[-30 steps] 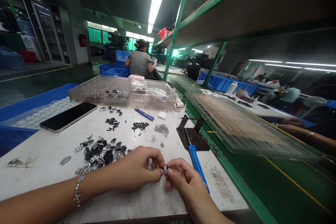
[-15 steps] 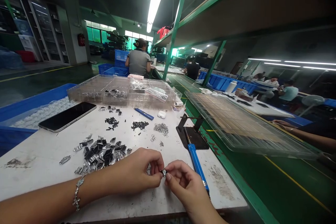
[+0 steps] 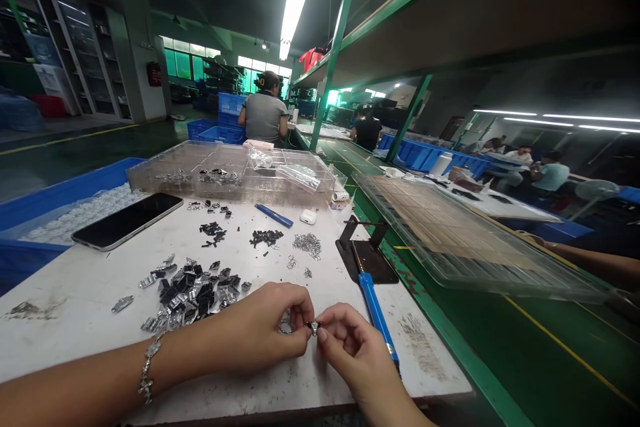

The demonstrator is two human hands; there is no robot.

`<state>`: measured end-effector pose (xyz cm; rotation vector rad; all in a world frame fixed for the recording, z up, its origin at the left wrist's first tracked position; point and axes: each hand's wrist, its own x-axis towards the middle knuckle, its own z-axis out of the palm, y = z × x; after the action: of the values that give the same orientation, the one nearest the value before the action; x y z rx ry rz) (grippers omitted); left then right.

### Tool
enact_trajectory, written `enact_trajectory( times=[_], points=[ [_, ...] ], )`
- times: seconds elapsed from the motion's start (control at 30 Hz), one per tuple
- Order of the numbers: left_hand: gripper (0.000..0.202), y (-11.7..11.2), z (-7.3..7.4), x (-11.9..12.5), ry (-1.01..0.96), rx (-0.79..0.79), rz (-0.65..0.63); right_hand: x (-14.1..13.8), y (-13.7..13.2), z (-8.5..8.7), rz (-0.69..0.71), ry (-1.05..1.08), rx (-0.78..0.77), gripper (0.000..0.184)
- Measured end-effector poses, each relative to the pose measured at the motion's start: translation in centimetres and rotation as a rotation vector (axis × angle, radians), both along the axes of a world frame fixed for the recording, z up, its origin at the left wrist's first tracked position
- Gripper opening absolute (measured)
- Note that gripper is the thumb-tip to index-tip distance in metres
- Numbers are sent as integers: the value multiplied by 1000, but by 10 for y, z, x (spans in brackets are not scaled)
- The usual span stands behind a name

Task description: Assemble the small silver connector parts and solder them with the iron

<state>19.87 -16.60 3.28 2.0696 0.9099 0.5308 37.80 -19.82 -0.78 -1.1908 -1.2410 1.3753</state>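
Observation:
Between my fingertips, just above the white tabletop (image 3: 210, 383), is a small black-and-silver part (image 3: 314, 326). My left hand (image 3: 273, 320) pinches it from the left, thumb and forefinger closed. My right hand (image 3: 353, 350) grips its other side between thumb and forefinger. A silvery bit shows inside the curl of my left fingers, too small to name. Beyond my left wrist lies a heap of black and chrome-silver parts (image 3: 197, 290). Farther back are a pile of small black pieces (image 3: 267, 238) and a scatter of tiny metal pieces (image 3: 307, 245).
A blue-handled tool (image 3: 375, 313) leans on a black metal stand (image 3: 367, 260) at my right. Behind are a blue pen-like tool (image 3: 274, 215), a white case (image 3: 309, 216), a phone (image 3: 129, 220) and a clear compartment box (image 3: 235, 177). A blue crate (image 3: 100, 181) stands left. Co-workers sit beyond.
Both hands stay nearly in place, still pinching the small part, which appears slightly shifted and turned. At far right, another person's hand has moved a little.

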Motion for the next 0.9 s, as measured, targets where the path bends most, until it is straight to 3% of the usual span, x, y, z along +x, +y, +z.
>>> enact_trajectory(
  times=[0.17, 0.4, 0.67, 0.9],
  points=[
    [8, -1, 1, -1, 5, 42, -1, 0, -2, 2, 16, -27, 50, 35],
    [10, -1, -3, -1, 28, 93, 1, 3, -2, -8, -3, -136, 149, 18],
    [8, -3, -6, 1, 49, 143, -3, 3, -2, -12, -48, -318, 223, 14],
    [11, -4, -7, 0, 48, 144, 1, 2, -2, -11, -64, -220, 207, 15]
  ],
)
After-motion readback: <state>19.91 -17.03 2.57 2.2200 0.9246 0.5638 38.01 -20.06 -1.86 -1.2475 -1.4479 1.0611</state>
